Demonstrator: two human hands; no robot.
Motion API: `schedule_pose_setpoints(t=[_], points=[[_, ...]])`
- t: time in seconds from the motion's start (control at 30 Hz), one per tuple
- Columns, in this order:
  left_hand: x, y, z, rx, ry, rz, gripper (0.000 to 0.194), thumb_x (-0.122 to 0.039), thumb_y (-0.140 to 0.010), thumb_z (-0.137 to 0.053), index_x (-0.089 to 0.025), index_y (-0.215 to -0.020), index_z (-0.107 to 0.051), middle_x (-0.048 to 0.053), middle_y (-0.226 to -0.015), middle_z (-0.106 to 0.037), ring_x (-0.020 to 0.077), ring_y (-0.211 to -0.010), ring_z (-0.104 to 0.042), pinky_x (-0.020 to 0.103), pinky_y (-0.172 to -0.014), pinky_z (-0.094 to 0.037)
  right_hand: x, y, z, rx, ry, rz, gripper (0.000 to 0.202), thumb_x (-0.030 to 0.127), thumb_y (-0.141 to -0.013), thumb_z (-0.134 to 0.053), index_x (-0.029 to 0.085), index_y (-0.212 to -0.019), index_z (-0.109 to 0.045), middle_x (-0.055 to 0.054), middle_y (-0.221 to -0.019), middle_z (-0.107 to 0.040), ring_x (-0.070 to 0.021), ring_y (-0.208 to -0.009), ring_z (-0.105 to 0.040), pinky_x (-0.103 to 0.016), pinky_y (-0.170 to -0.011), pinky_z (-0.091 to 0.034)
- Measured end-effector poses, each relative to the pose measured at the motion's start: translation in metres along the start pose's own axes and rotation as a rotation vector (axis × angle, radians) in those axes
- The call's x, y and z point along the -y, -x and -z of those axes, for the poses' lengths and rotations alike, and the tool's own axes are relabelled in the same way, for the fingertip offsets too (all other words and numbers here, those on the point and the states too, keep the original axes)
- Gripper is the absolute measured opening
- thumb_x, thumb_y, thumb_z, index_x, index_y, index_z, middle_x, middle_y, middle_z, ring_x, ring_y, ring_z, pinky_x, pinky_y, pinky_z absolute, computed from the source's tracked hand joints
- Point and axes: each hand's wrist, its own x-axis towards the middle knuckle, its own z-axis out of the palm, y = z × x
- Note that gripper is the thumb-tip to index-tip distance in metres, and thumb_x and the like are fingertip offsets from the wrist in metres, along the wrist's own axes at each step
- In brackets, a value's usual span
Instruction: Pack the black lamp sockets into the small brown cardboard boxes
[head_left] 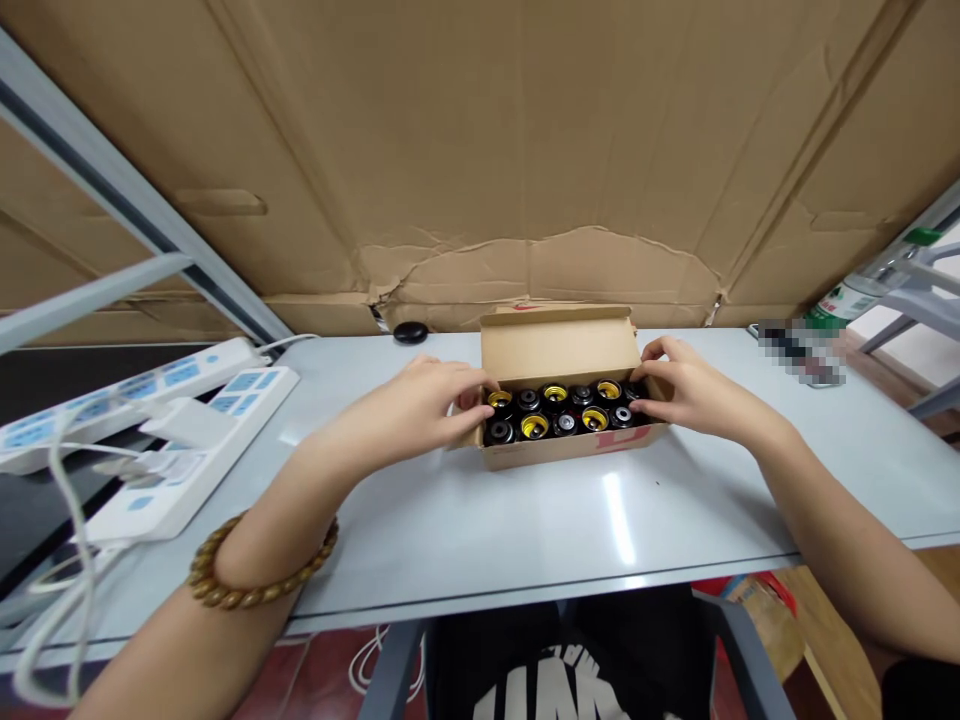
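Observation:
A small cardboard box [574,452] sits on the grey table with its lid [559,345] raised at the back. Inside stand several black round pieces [566,422] in two rows, some showing yellow ringed openings and others dark or silvery centres. I cannot tell their exact kind. My left hand [420,400] grips the left end of the box, thumb and fingers at its side flap. Around the right end, my right hand [686,388] has its thumb and fingers closed on the edge, with the fingertips beside the endmost black pieces.
White power strips [217,430] with plugs and cables lie at left. A black oval object [410,333] rests by the cardboard panel [540,150] behind. A plastic bottle [847,295] and a blurred item [802,350] are at far right. The table's front edge [525,605] is near my lap.

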Motion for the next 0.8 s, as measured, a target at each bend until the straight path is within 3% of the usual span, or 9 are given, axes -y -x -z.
schedule_pose_setpoints(t=[0.1,0.23,0.33,0.4,0.5,0.67,0.8], points=[[0.007,-0.008,-0.011,-0.064,-0.024,0.015,0.032,-0.049,-0.105,-0.059,-0.023,-0.092,-0.072,0.005,-0.087,-0.072,0.0249,-0.082,-0.066,0.038,-0.076,-0.048,-0.003,-0.002,0.013,-0.029,-0.09,0.011,0.024,0.046,-0.095,-0.076,0.022,-0.097,-0.074,-0.017,-0.13,-0.063,-0.0375,-0.12,-0.067,-0.062,-0.11,-0.058],[0.015,-0.017,-0.023,-0.136,0.019,-0.05,0.031,-0.049,-0.104,-0.062,-0.023,-0.095,-0.074,0.005,-0.085,-0.067,0.0233,-0.079,-0.063,0.036,-0.073,-0.048,-0.009,-0.002,0.026,-0.082,-0.188,-0.002,0.026,0.051,-0.098,-0.074,0.026,-0.092,-0.075,-0.013,-0.151,-0.06,-0.0372,-0.143,-0.062,-0.061,-0.125,-0.049],[0.02,-0.018,-0.028,-0.157,0.05,-0.084,0.032,-0.049,-0.105,-0.06,-0.024,-0.098,-0.077,0.005,-0.086,-0.069,0.0226,-0.08,-0.063,0.035,-0.073,-0.049,-0.01,-0.002,0.022,0.084,-0.173,-0.077,0.039,0.058,-0.088,-0.084,0.028,-0.112,-0.081,-0.013,-0.163,-0.053,-0.0415,-0.151,-0.056,-0.064,-0.127,-0.047],[0.022,-0.019,-0.029,-0.166,0.06,-0.107,0.033,-0.051,-0.106,-0.06,-0.025,-0.099,-0.079,0.005,-0.087,-0.07,0.0228,-0.081,-0.064,0.036,-0.075,-0.05,-0.008,-0.003,0.014,0.176,-0.167,-0.103,0.044,0.055,-0.087,-0.084,0.029,-0.122,-0.08,-0.014,-0.168,-0.049,-0.0417,-0.151,-0.057,-0.062,-0.125,-0.05],[0.023,-0.019,-0.029,-0.168,0.074,-0.141,0.034,-0.054,-0.106,-0.064,-0.025,-0.101,-0.081,0.005,-0.09,-0.073,0.0237,-0.085,-0.066,0.038,-0.079,-0.052,-0.002,-0.005,0.007,0.192,-0.147,-0.103,0.033,0.045,-0.089,-0.08,0.026,-0.116,-0.079,-0.014,-0.167,-0.052,-0.0398,-0.148,-0.06,-0.06,-0.122,-0.053],[0.025,-0.02,-0.028,-0.167,0.068,-0.146,0.037,-0.059,-0.104,-0.066,-0.027,-0.101,-0.084,0.005,-0.091,-0.076,0.0242,-0.086,-0.067,0.039,-0.084,-0.053,-0.002,-0.007,0.016,0.023,-0.161,-0.003,0.023,0.043,-0.088,-0.079,0.023,-0.098,-0.072,-0.016,-0.157,-0.062,-0.0416,-0.148,-0.059,-0.066,-0.124,-0.046],[0.024,-0.021,-0.028,-0.159,0.064,-0.124,0.039,-0.06,-0.104,-0.064,-0.027,-0.101,-0.085,0.005,-0.091,-0.078,0.0244,-0.086,-0.068,0.04,-0.085,-0.054,-0.023,-0.009,0.03,-0.311,-0.419,-0.01,0.026,0.043,-0.089,-0.078,0.025,-0.105,-0.068,-0.013,-0.14,-0.075,-0.0341,-0.128,-0.073,-0.055,-0.114,-0.057]])
